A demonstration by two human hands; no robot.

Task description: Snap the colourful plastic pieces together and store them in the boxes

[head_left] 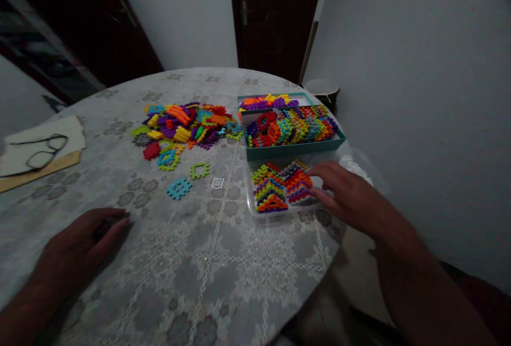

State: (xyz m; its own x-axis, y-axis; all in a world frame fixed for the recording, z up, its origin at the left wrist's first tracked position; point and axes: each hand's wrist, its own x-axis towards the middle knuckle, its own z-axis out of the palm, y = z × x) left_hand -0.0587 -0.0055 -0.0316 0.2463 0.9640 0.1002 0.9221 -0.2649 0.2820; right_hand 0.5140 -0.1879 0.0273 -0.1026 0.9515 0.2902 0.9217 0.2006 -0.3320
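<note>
My right hand [351, 194] reaches over a clear plastic tray [251, 202], its thumb and fingers apart. Their tips touch the right end of a row of interlocking plastic building pieces [299, 183]; I see no single piece held between them. Beside it in the tray lies another row of colourful pieces [270, 189]. My left hand [80, 253] rests on the tablecloth at the left, fingers loosely bent, with a gap between thumb and forefinger and nothing in it. Nearest to it are a loose blue square piece [179, 188] and a green square frame [199, 170].
A teal box [295, 153] packed with upright pieces stands behind the tray, with its teal-edged lid or second box [275, 102] behind. A mixed heap of pieces [183, 125] and a white window piece [217, 183] lie on the table. Glasses [48, 149] rest at left. A wall [431, 96] borders the right.
</note>
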